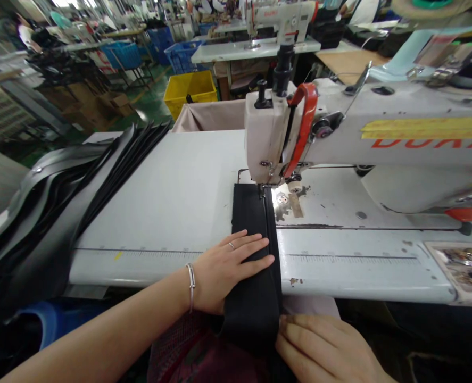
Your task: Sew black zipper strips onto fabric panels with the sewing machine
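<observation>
A long black strip of material (248, 213) runs from under the needle of the white sewing machine (267, 138) toward me and hangs over the table's front edge. My left hand (230, 266) lies flat on top of the strip, fingers stretched to the right across its lengthwise fold or seam. Below the edge, my right hand (323, 346) pinches the strip's right side between thumb and fingers. The presser foot (262, 191) sits on the strip's far end, close to its right edge.
Black pieces (112, 175) are piled on the table's left side and droop over it. A parts tray (467, 266) is set in at the right. Behind stand a yellow bin (191, 89), blue baskets (183, 56) and another sewing machine (281, 18).
</observation>
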Available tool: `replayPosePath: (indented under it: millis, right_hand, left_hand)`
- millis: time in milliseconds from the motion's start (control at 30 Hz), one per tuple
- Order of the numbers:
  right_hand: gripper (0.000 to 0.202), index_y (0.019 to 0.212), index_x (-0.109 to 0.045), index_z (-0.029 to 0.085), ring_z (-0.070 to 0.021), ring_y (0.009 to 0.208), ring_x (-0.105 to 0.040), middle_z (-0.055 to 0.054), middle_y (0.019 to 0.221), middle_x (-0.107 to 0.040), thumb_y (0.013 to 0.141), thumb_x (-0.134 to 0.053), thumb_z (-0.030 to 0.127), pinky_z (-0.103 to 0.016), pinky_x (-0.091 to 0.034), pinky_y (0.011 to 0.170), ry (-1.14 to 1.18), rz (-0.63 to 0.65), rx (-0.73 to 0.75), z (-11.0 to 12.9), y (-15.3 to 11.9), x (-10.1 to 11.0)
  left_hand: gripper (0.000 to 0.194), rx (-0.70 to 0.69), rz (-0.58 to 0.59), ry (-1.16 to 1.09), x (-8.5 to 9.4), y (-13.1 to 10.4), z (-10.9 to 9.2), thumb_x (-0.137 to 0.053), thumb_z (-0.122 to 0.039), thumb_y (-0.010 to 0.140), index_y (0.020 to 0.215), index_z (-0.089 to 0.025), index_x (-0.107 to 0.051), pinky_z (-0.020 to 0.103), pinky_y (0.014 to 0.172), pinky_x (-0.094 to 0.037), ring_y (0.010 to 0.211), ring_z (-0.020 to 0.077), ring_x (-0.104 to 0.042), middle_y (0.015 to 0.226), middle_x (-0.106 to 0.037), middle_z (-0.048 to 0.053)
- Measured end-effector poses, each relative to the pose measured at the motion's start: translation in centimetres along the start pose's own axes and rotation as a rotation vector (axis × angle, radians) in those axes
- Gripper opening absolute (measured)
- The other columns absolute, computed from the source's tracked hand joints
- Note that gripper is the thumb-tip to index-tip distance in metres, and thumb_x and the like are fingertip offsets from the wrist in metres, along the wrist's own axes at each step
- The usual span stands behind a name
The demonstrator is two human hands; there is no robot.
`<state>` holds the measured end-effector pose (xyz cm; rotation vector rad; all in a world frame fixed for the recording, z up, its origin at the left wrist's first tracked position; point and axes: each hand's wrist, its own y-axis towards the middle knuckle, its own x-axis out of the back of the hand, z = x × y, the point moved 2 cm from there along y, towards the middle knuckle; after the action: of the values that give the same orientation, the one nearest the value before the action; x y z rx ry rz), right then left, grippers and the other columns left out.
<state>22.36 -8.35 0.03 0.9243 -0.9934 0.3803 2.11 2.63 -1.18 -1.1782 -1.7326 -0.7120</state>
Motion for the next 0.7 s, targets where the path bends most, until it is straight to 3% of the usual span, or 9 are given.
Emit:
replayPosePath:
  millis: [167, 433, 700]
  right_hand:
    - [0.034, 0.105, -0.068, 0.017, -0.0177, 0.086, -0.068, -0.003, 0.095, -0.073, 0.095, -0.035, 0.015, -0.026, -0.056, 0.071, 0.034, -0.121, -0.035, -0.5, -1.0, -1.2]
    - [0.032, 0.105, -0.067, 0.016, -0.0153, 0.093, -0.066, -0.004, 0.100, -0.072, 0.096, -0.037, 0.014, -0.025, -0.055, 0.079, -0.002, -0.023, -0.028, -1.2, 0.2, -0.3]
    - [0.040, 0.107, -0.067, 0.014, -0.0159, 0.091, -0.065, -0.007, 0.102, -0.070, 0.096, -0.029, 0.016, -0.025, -0.054, 0.080, 0.012, -0.047, -0.079, -2.1, 0.2, -0.6]
  left_hand:
    - [0.100, -0.017, -0.023, -0.026, 0.2, 0.3, 0.6, -0.071, -0.029, 0.056, 0.146, -0.020, -0.027, 0.048, 0.117, -0.006, 0.140, 0.0336, -0.021, 0.153, -0.021, 0.012]
    - [0.101, -0.030, 0.038, 0.066, 0.9, 0.8, 1.4, -0.068, -0.031, 0.056, 0.146, -0.017, -0.025, 0.048, 0.118, -0.009, 0.140, 0.0319, -0.019, 0.153, -0.020, 0.013]
    - [0.100, -0.046, 0.035, 0.150, 0.9, 1.3, 2.2, -0.069, -0.035, 0.059, 0.146, -0.017, -0.024, 0.047, 0.118, -0.009, 0.142, 0.0294, -0.017, 0.153, -0.020, 0.014]
